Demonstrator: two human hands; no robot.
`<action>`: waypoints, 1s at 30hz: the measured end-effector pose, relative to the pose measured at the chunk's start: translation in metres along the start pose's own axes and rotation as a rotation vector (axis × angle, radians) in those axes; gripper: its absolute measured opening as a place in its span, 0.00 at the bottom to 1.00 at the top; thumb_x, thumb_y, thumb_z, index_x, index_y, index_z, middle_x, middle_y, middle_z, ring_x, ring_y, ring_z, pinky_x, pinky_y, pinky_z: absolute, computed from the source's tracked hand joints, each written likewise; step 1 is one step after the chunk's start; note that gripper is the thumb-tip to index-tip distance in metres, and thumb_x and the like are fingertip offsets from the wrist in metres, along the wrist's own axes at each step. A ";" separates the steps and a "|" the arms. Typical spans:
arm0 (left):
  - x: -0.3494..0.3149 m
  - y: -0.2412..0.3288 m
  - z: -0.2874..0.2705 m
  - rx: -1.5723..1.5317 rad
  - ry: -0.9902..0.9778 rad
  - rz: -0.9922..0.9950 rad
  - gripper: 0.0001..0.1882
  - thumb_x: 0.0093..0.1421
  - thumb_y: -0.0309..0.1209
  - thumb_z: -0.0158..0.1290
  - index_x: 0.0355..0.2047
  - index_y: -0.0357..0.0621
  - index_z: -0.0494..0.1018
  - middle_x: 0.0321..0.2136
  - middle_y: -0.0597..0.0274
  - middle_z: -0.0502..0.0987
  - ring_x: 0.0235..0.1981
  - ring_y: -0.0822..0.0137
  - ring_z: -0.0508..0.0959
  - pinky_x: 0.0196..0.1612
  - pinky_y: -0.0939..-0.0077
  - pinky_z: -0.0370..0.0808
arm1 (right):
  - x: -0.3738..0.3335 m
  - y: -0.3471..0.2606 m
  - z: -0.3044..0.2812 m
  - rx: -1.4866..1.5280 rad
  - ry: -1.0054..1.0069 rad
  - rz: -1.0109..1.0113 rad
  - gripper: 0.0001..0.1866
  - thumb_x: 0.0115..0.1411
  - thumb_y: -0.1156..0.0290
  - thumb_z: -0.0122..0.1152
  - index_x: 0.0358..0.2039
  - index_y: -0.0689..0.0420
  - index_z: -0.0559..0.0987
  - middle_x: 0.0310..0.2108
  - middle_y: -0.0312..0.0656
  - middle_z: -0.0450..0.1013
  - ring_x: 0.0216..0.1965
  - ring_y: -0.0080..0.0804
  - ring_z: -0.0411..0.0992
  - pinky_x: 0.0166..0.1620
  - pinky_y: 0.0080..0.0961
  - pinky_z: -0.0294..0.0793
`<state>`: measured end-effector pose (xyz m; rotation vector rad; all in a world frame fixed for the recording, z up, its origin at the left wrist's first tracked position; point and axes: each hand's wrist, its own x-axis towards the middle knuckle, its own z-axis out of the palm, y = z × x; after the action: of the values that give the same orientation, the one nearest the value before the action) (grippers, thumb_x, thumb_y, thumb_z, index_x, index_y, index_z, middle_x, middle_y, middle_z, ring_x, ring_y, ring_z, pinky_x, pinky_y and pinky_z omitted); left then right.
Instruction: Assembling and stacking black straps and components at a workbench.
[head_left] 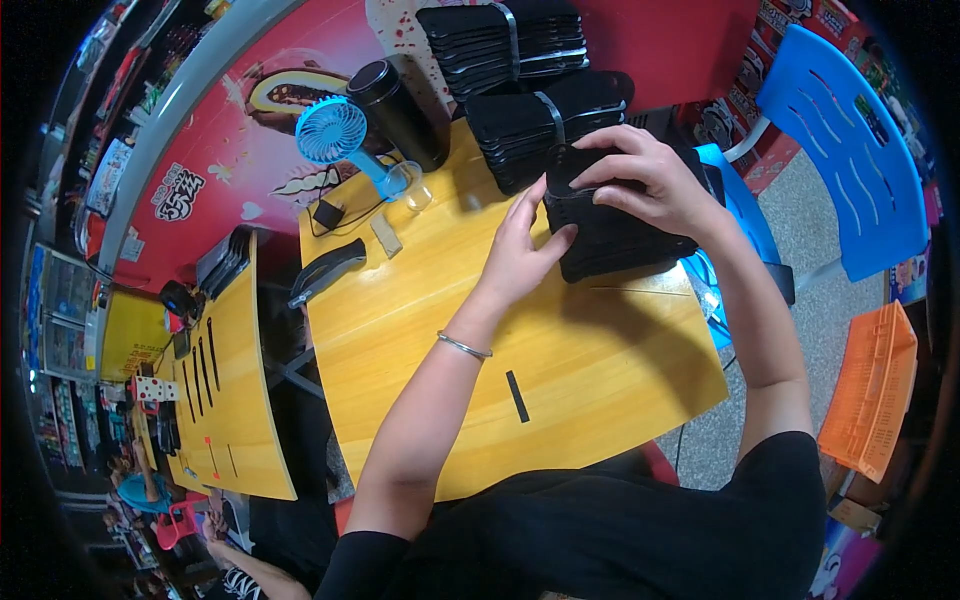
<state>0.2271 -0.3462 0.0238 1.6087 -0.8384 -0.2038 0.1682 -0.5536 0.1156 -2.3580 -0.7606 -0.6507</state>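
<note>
At the far right of the table, my two hands are over a pile of flat black pieces (pixel 620 238). My right hand (pixel 655 175) curls its fingers and thumb around a small dark flat piece (pixel 568 172) with a glossy edge; its exact kind is unclear. My left hand (pixel 520 250) reaches to this piece's left edge, fingers stretched and thumb held apart. Just beyond lie a banded bundle of black pieces (pixel 540 118) and, behind it, another banded bundle (pixel 500 45). A short black strip (pixel 517 396) rests on the yellow table (pixel 420 350) near me.
Along the back left stand a blue handheld fan (pixel 332 130), a black cylindrical bottle (pixel 400 110) and a clear cup (pixel 415 190). A black stapler-like tool (pixel 328 272) lies at the left edge. A blue chair (pixel 850 150) and an orange crate (pixel 868 390) are on the right.
</note>
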 end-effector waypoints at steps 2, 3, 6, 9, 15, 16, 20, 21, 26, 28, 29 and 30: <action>0.000 -0.001 -0.001 0.011 0.011 -0.003 0.34 0.54 0.32 0.58 0.59 0.39 0.59 0.56 0.47 0.64 0.59 0.55 0.64 0.60 0.66 0.60 | 0.000 -0.002 -0.002 -0.039 -0.016 -0.027 0.08 0.53 0.69 0.62 0.36 0.52 0.80 0.45 0.41 0.71 0.47 0.40 0.69 0.49 0.34 0.68; 0.000 -0.002 -0.001 0.037 0.003 -0.016 0.34 0.54 0.32 0.58 0.60 0.39 0.58 0.56 0.47 0.64 0.59 0.54 0.64 0.60 0.66 0.60 | 0.000 -0.002 -0.004 -0.079 -0.033 -0.053 0.08 0.53 0.69 0.62 0.36 0.53 0.80 0.45 0.41 0.71 0.48 0.39 0.69 0.48 0.33 0.68; 0.001 -0.005 -0.004 0.091 -0.006 -0.022 0.35 0.54 0.32 0.59 0.60 0.39 0.58 0.56 0.46 0.64 0.59 0.53 0.64 0.60 0.66 0.61 | 0.000 -0.006 -0.006 0.046 0.023 0.025 0.08 0.53 0.71 0.62 0.36 0.54 0.79 0.44 0.42 0.71 0.46 0.41 0.69 0.47 0.32 0.69; -0.001 0.002 -0.001 0.125 0.000 -0.024 0.33 0.55 0.28 0.57 0.60 0.36 0.58 0.56 0.49 0.64 0.59 0.58 0.64 0.61 0.69 0.59 | -0.001 0.003 -0.017 0.235 0.160 0.113 0.07 0.56 0.75 0.60 0.36 0.60 0.77 0.45 0.43 0.71 0.44 0.34 0.71 0.45 0.27 0.70; 0.000 0.007 -0.001 0.135 -0.005 -0.055 0.36 0.54 0.27 0.58 0.61 0.33 0.55 0.58 0.50 0.61 0.60 0.62 0.62 0.63 0.71 0.57 | -0.022 0.040 -0.052 0.672 0.737 0.153 0.10 0.65 0.71 0.51 0.45 0.57 0.74 0.41 0.34 0.73 0.38 0.20 0.72 0.39 0.16 0.74; 0.002 0.008 0.001 0.118 -0.012 -0.073 0.37 0.54 0.28 0.59 0.61 0.32 0.55 0.58 0.49 0.60 0.60 0.62 0.62 0.63 0.71 0.57 | -0.028 0.045 -0.060 0.666 0.790 0.098 0.10 0.65 0.71 0.50 0.46 0.56 0.74 0.40 0.34 0.74 0.37 0.19 0.73 0.37 0.15 0.75; 0.001 0.007 0.000 0.110 -0.006 -0.074 0.37 0.54 0.28 0.58 0.61 0.33 0.55 0.58 0.50 0.60 0.60 0.62 0.62 0.63 0.71 0.57 | -0.028 0.032 -0.075 0.310 0.739 -0.025 0.11 0.63 0.76 0.49 0.46 0.56 0.75 0.46 0.39 0.72 0.44 0.24 0.72 0.41 0.21 0.76; 0.001 0.007 -0.003 0.129 -0.005 -0.065 0.38 0.53 0.29 0.59 0.61 0.33 0.55 0.58 0.50 0.60 0.60 0.62 0.62 0.63 0.70 0.57 | -0.021 0.018 -0.073 -0.012 0.655 -0.042 0.12 0.62 0.79 0.50 0.45 0.56 0.77 0.48 0.41 0.70 0.46 0.27 0.71 0.44 0.23 0.76; 0.000 0.008 -0.005 0.147 0.037 -0.030 0.43 0.47 0.42 0.64 0.58 0.33 0.59 0.56 0.44 0.64 0.59 0.52 0.63 0.61 0.65 0.60 | -0.005 -0.020 -0.031 -0.434 0.163 -0.112 0.14 0.44 0.74 0.67 0.34 0.46 0.81 0.44 0.39 0.71 0.46 0.36 0.69 0.52 0.36 0.64; 0.001 0.017 -0.004 0.158 0.014 -0.076 0.47 0.44 0.45 0.67 0.58 0.33 0.59 0.57 0.44 0.64 0.60 0.53 0.63 0.61 0.65 0.60 | -0.010 -0.018 -0.014 -0.432 0.091 -0.144 0.11 0.45 0.69 0.66 0.33 0.44 0.80 0.43 0.37 0.72 0.46 0.35 0.69 0.54 0.38 0.62; 0.001 0.017 -0.004 0.159 0.015 -0.076 0.47 0.44 0.45 0.67 0.58 0.33 0.59 0.57 0.44 0.64 0.60 0.53 0.63 0.61 0.65 0.60 | -0.012 -0.016 -0.005 -0.428 0.063 -0.160 0.10 0.46 0.67 0.65 0.32 0.43 0.80 0.43 0.37 0.72 0.46 0.34 0.69 0.55 0.39 0.60; 0.001 0.017 -0.005 0.141 -0.008 -0.075 0.46 0.44 0.37 0.67 0.60 0.35 0.58 0.57 0.49 0.62 0.60 0.58 0.62 0.62 0.67 0.57 | -0.012 -0.017 0.000 -0.434 0.064 -0.166 0.10 0.47 0.66 0.65 0.32 0.43 0.79 0.43 0.37 0.72 0.45 0.33 0.69 0.56 0.39 0.60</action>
<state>0.2240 -0.3429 0.0410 1.7742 -0.8147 -0.2082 0.1490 -0.5465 0.1145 -2.6614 -0.8618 -1.0464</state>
